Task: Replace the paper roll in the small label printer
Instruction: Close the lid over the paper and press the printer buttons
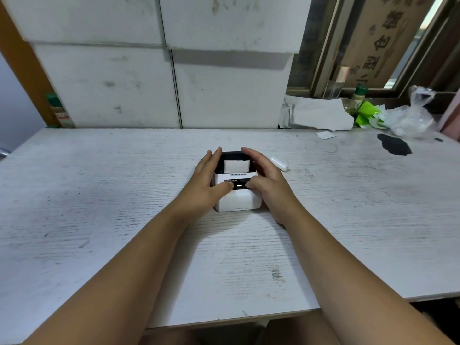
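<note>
Left hand (208, 181), right hand (264, 181): each grip clasps the printer (236, 199); well apart from table (99, 195) edges.

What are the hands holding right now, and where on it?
Both hold the label printer: the left hand lies along its left side, the right hand wraps its right side, and both thumbs rest on the front panel.
</note>
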Demonstrator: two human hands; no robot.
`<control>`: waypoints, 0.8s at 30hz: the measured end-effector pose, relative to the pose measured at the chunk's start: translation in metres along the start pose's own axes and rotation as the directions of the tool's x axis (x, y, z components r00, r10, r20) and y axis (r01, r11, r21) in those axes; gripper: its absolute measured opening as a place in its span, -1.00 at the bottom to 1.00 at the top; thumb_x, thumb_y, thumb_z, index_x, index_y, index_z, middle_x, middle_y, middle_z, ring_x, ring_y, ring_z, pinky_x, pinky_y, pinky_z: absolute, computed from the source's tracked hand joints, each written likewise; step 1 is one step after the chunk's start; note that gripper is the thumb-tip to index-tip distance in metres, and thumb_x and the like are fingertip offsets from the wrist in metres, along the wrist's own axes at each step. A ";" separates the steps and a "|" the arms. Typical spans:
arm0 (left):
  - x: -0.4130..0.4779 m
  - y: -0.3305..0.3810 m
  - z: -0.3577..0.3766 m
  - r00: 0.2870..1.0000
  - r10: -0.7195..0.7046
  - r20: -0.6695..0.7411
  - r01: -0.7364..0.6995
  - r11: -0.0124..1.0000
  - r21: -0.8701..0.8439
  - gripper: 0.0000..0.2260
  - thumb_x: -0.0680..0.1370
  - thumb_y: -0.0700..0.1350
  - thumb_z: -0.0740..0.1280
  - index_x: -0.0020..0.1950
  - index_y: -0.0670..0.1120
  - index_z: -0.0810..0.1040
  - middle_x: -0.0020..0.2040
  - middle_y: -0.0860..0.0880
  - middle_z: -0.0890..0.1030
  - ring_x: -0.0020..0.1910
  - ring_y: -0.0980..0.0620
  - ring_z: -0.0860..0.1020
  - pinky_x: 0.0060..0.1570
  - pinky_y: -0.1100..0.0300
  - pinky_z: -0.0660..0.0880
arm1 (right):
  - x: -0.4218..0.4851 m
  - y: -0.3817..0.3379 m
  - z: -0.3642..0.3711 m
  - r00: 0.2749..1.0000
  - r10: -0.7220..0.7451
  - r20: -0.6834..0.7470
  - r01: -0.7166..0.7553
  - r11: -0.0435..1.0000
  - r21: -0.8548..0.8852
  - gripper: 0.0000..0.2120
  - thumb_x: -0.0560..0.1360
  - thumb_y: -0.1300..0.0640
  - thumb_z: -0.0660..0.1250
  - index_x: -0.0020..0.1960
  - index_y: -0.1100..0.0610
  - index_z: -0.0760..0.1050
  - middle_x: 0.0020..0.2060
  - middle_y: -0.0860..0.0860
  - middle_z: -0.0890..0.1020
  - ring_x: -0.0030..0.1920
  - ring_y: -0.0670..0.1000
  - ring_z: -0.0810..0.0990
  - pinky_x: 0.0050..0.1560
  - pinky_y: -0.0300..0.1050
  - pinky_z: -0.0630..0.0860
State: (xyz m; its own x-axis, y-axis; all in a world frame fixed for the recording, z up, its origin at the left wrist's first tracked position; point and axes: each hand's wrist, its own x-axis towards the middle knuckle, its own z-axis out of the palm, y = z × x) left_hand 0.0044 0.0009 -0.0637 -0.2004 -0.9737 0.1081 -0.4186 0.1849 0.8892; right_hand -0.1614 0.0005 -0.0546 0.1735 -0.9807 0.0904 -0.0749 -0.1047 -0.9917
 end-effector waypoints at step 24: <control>0.005 0.002 0.001 0.998 -0.059 0.004 0.059 0.987 -0.153 -0.35 0.53 -0.17 0.25 0.52 0.17 0.04 0.56 0.17 -0.02 0.52 0.23 -0.03 0.11 0.47 0.14 | 0.003 0.007 0.000 0.999 0.045 0.027 -0.047 0.997 0.061 -0.42 0.24 0.26 0.23 0.14 -0.25 0.51 0.31 -0.04 0.52 0.22 -0.03 0.52 0.19 -0.05 0.46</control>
State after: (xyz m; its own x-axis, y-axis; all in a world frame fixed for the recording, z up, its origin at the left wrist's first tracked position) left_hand 0.0010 -0.0036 -0.0616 -0.1792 -0.9824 0.0535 -0.2895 0.1046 0.9514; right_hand -0.1617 -0.0038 -0.0617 0.1968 -0.9795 0.0430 -0.0228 -0.0484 -0.9986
